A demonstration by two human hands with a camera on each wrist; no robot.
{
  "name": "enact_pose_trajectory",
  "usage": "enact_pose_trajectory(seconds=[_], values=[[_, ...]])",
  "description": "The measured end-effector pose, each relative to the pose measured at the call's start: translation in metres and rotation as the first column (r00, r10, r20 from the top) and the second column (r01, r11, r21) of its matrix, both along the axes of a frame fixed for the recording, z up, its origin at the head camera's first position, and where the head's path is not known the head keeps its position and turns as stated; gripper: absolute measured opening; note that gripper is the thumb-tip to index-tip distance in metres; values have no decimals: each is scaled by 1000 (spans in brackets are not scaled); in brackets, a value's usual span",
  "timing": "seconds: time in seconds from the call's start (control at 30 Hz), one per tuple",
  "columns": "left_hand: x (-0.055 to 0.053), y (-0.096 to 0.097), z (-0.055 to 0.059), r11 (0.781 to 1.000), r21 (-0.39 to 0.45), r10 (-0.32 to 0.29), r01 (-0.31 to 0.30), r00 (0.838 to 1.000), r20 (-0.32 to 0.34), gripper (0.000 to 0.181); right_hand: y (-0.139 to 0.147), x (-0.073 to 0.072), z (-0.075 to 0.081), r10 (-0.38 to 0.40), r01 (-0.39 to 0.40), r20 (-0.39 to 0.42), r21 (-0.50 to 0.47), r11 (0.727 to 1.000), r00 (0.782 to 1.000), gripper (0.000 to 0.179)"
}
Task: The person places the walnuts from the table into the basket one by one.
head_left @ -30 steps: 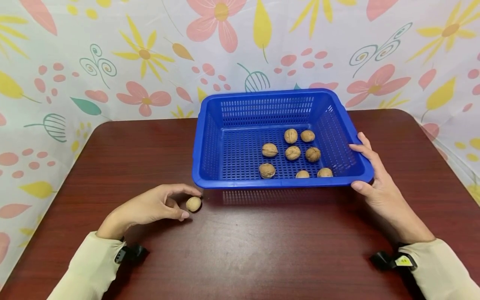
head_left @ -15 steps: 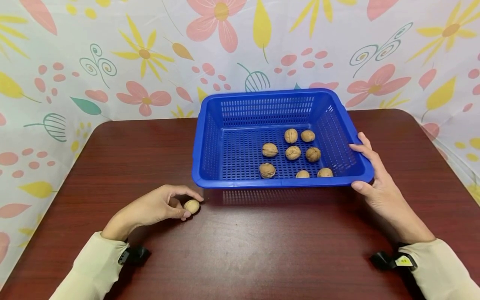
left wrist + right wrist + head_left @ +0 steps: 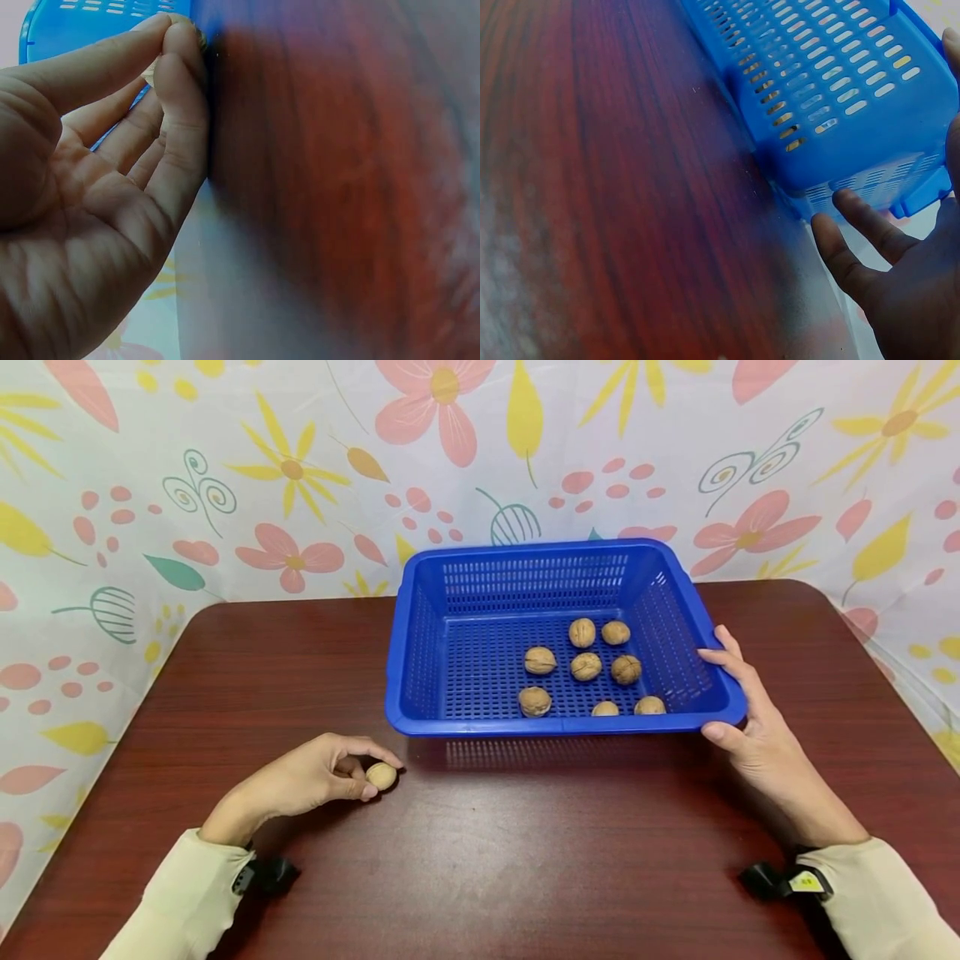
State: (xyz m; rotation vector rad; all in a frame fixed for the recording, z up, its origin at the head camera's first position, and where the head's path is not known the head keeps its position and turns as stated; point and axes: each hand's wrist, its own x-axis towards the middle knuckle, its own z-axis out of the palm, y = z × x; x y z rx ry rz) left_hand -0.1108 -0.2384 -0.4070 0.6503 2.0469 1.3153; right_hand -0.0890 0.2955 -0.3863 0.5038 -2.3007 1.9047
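Observation:
My left hand (image 3: 311,777) is on the table left of the basket and pinches a walnut (image 3: 381,776) between thumb and fingers. In the left wrist view, the fingertips hide most of that walnut. A blue plastic basket (image 3: 510,727) with slotted walls stands toward the back of the table. Several walnuts lie on its floor, mostly in the right half, such as a walnut (image 3: 539,661) near the middle. My right hand (image 3: 765,735) grips the basket's right front corner, thumb on the rim. Two lower fingers of it spread beside the basket wall in the right wrist view.
The dark reddish wooden table (image 3: 510,860) reaches back to a white cloth (image 3: 300,468) printed with flowers and leaves. Each wrist wears a black strap, such as the left strap (image 3: 272,875), below a cream sleeve (image 3: 183,893).
My left fingers have come together on the walnut, which has shifted slightly left and toward me. The right hand and basket have stayed in place.

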Motion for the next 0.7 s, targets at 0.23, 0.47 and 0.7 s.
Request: enact_pose_trajectory(seconds=[0.23, 0.47, 0.7], values=[[-9, -15, 4, 1000, 20, 3, -2, 1000, -16, 36, 1, 1, 1, -9, 9, 7, 37, 999, 1000, 78], [-18, -39, 30, 996, 5, 87, -87, 990, -108, 37, -1, 1, 2, -4, 4, 14, 12, 1000, 1000, 78], [-34, -46, 74, 992, 10, 124, -125, 970, -209, 36, 1, 1, 1, -9, 9, 9, 20, 1000, 1000, 77]])
